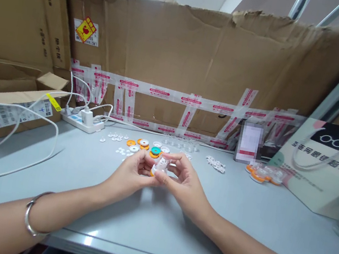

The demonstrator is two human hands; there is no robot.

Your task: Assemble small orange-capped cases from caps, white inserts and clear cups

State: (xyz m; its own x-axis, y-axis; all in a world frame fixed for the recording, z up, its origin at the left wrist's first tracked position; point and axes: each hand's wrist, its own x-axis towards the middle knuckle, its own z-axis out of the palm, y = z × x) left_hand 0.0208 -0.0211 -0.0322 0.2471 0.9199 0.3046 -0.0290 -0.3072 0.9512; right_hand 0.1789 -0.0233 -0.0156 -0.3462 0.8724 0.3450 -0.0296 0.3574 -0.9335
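Between my hands, a little above the table, is a small clear-domed piece (pixel 162 163) with a white and orange base. My left hand (pixel 136 168) grips its base from the left, thumb and fingers closed on it. My right hand (pixel 181 179) pinches it from the right, with the index finger at the top and the thumb low on the near side. What sits inside the dome is too small to make out. Just behind my hands lie orange rings (pixel 131 142), a teal disc (pixel 155 151) and white rings (pixel 134 149).
Small white parts (pixel 117 136) and clear domes (pixel 182 143) lie farther back. A pile of white pieces (pixel 215 164) and several orange-based domed pieces (pixel 259 174) are to the right, near a paper bag (pixel 322 171). A power strip (pixel 83 122), cable and open carton (pixel 12 108) occupy the left.
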